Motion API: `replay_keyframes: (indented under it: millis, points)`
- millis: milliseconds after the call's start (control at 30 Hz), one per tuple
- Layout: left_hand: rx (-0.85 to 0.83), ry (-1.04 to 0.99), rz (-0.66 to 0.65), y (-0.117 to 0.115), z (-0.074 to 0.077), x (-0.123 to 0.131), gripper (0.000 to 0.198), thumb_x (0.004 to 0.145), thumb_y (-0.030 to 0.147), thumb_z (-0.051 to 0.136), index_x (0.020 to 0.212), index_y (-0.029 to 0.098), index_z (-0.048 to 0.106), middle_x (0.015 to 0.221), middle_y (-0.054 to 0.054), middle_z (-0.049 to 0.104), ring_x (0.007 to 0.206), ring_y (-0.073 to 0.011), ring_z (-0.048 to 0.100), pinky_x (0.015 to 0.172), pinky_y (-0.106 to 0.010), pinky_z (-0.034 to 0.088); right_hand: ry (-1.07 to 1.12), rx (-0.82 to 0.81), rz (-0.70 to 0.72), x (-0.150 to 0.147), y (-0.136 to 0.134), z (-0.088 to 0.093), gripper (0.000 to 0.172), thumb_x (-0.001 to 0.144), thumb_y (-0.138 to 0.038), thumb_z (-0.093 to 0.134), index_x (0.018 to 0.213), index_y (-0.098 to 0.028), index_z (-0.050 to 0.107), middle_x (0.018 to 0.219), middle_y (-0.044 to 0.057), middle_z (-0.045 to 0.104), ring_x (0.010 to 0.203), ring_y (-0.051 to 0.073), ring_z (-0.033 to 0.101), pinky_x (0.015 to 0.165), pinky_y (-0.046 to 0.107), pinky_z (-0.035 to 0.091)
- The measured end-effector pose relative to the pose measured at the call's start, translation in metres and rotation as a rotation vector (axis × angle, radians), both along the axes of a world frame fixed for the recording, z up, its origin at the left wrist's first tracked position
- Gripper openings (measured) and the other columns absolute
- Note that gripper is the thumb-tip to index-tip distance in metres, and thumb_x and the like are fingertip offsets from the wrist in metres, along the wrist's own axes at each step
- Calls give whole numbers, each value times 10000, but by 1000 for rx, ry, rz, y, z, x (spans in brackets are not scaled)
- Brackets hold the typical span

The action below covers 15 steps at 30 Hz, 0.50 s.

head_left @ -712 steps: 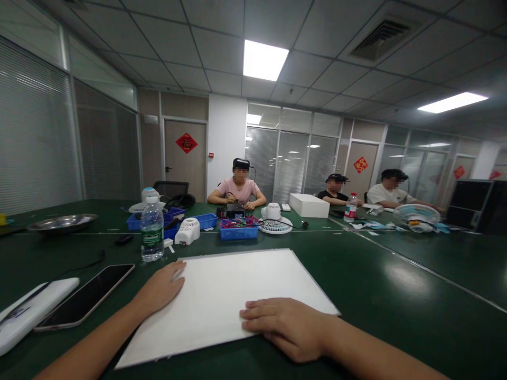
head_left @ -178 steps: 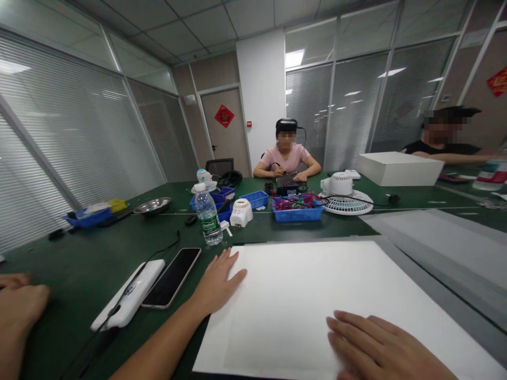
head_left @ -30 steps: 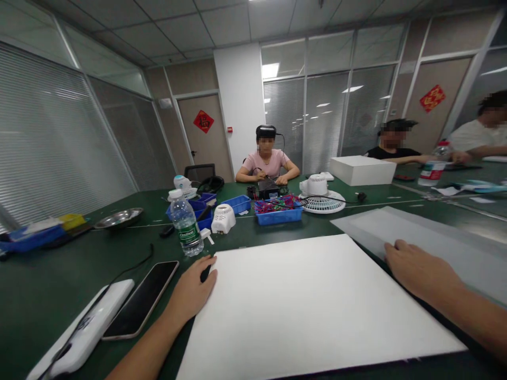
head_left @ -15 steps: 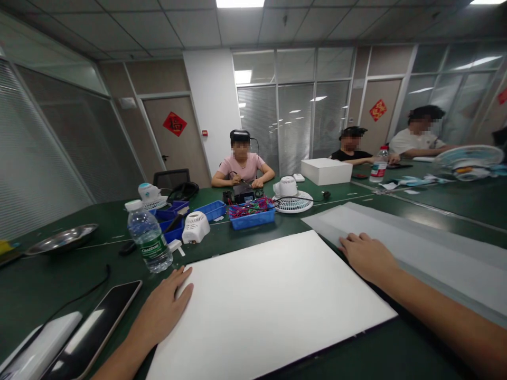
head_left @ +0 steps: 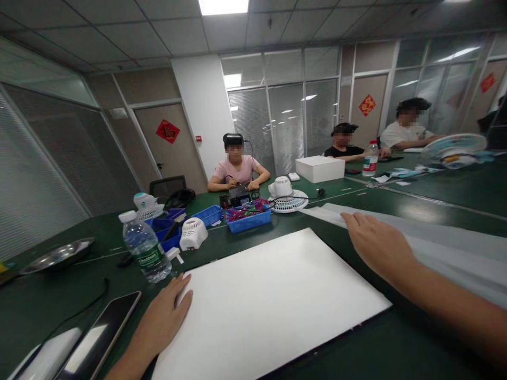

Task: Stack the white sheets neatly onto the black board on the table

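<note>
A large white board or sheet (head_left: 269, 301) lies flat in front of me, dark along its near edge. My left hand (head_left: 168, 311) rests with its fingers out and thumb apart on the board's left edge. Off the board's right side, my right hand (head_left: 376, 243) has its fingers closed at the near edge of a thin translucent white sheet (head_left: 443, 248). That sheet is raised and creased around the fingers. The thumb of this hand is hidden.
Left of the board are a water bottle (head_left: 146, 250), a phone (head_left: 105, 332) and a metal tray (head_left: 59, 256). Beyond it stand a white fan housing (head_left: 193, 234), a blue bin of wires (head_left: 249, 221) and a fan (head_left: 288, 200). Other people sit across the table.
My right hand has gripped the translucent sheet and lifted its edge, shifting it slightly to the right. My left hand stays on the board. The view has tilted a little.
</note>
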<state>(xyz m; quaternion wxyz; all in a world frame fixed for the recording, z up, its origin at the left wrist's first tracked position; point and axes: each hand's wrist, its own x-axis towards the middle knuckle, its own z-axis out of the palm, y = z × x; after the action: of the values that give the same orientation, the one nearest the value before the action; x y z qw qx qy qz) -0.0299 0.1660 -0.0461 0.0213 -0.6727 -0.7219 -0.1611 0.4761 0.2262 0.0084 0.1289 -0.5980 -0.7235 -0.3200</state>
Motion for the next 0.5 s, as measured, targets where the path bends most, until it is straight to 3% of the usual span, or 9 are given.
replay_keyframes:
  millis: [67,167,300,400,500]
  points:
    - [-18,7,8,-1,1,1,614,922,470,364,1392,126,557,1497,-121,499,1388,-273,458,1158,-450,352,-33,109,158,-17,-16,3,431,918,-46,369,1323,-81,516,1050,164,636,950,277,592,767,385,469]
    - [-21,-3,13,-1,0,0,625,922,487,367,1409,136,540,1505,-117,490,1389,-286,453,1158,-464,350,-57,142,521,-54,-44,0,432,941,-96,362,1353,-79,490,1042,156,644,908,261,584,765,387,448]
    - [-25,-52,-7,2,-4,-6,651,937,543,326,1406,148,545,1514,-116,478,1412,-278,421,1177,-472,311,-104,-106,980,-102,-80,-13,407,971,-221,386,1340,-99,507,928,112,661,749,220,575,646,359,417]
    - [-41,-102,-21,4,-6,-9,695,945,594,260,1394,154,558,1521,-107,470,1432,-268,388,1191,-472,277,-110,-286,1094,-121,-93,-20,343,976,-250,443,1287,-154,552,853,55,668,688,200,575,598,341,413]
    - [-56,-106,-12,4,-7,-8,737,915,653,314,1412,156,536,1540,-103,438,1441,-286,369,1192,-489,270,-1,-431,1094,-124,-93,-21,343,987,-313,480,1289,-173,558,1044,78,698,893,223,637,742,360,491]
